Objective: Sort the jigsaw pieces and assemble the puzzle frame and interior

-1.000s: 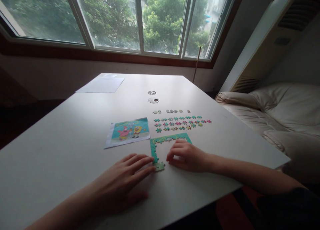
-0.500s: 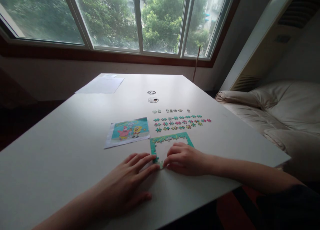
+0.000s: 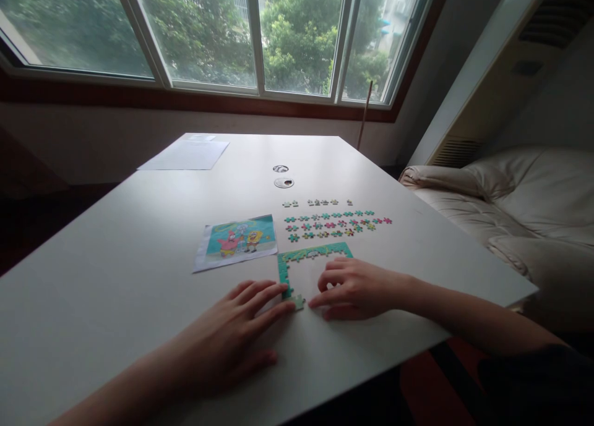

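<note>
A partly assembled jigsaw puzzle border, teal with yellow markings, lies near the table's front edge. My left hand rests with fingers stretched out, their tips on the border's lower left side. There, pale green puzzle pieces form the bottom left corner. Just right of that corner is my right hand, its index finger extended to the table and the other fingers bent. I see nothing held in it. It covers part of the border's right side. Loose puzzle pieces lie in rows behind the border.
Left of the pieces is a printed picture sheet with cartoon characters. A white paper lies at the white table's far left. Two round inserts are set in the tabletop. A pale sofa stands at the right.
My right hand has drawn back slightly to the right from the bottom left corner, uncovering more of the pale green pieces. My left hand stays nearly in place.
</note>
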The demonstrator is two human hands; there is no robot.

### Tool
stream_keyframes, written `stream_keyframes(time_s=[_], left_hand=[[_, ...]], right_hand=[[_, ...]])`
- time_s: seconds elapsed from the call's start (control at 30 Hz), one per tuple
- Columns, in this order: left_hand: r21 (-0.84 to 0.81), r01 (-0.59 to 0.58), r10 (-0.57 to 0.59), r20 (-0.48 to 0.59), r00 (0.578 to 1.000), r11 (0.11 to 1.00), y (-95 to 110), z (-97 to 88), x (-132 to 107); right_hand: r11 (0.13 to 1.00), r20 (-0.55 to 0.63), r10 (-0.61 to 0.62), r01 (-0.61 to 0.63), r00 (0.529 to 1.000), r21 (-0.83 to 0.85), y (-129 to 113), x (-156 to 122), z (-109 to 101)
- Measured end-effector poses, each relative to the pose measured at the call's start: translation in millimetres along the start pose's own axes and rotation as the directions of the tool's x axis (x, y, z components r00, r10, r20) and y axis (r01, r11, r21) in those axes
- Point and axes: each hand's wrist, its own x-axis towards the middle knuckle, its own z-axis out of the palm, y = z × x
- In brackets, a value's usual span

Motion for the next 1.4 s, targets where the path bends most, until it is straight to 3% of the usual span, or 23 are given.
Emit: stream_keyframes(time_s=[0.23,0.3,0.37,0.47,0.53,0.6,0.83,1.2,1.4], left_hand=[[0.038,0.004,-0.006,0.048,0.999,0.999,1.0,-0.9,0.0],[0.08,0.036,-0.037,0.022,0.999,0.996,-0.3,1.0,-0.8],[0.152,0.139,-0.132,-0.054,0.99,0.979,-3.0,5.2,-2.3],[0.244,0.411,-0.369,-0.201,0.908,0.879,-7.1,13.9,-5.5],[0.264,0.535,-0.493,-0.211,0.844,0.803,-8.0,18.3,-7.4],[0.286,0.581,-0.549,-0.188,0.814,0.762,-6.7,19.7,-8.6],[0.303,0.608,-0.597,-0.138,0.79,0.734,-0.7,15.2,-8.0],[0.332,0.592,-0.585,-0.13,0.8,0.735,-2.3,14.9,-7.6],[0.342,0.619,-0.63,-0.092,0.771,0.707,0.0,13.1,-5.2]], right_hand=[[1.0,0.025,0.011,-0.011,1.0,-0.014,-2.0,1.7,-1.2],[1.0,0.025,0.012,-0.012,1.0,-0.015,-2.2,1.7,-1.7],[1.0,0.025,0.01,-0.01,1.0,-0.013,-2.0,1.5,-1.9],[1.0,0.031,0.009,-0.009,0.999,-0.005,-1.6,1.2,-1.4],[1.0,0.036,0.012,-0.013,0.999,0.004,-1.5,1.3,-0.9],[1.0,0.042,0.015,-0.016,0.999,0.013,-1.8,1.4,-0.7],[0.999,0.068,0.039,-0.041,0.997,0.022,-3.4,1.8,-1.9],[0.999,0.062,0.032,-0.033,0.998,0.029,-2.2,0.4,-0.7],[0.999,0.059,0.026,-0.028,0.998,0.018,-2.1,1.2,-0.7]])
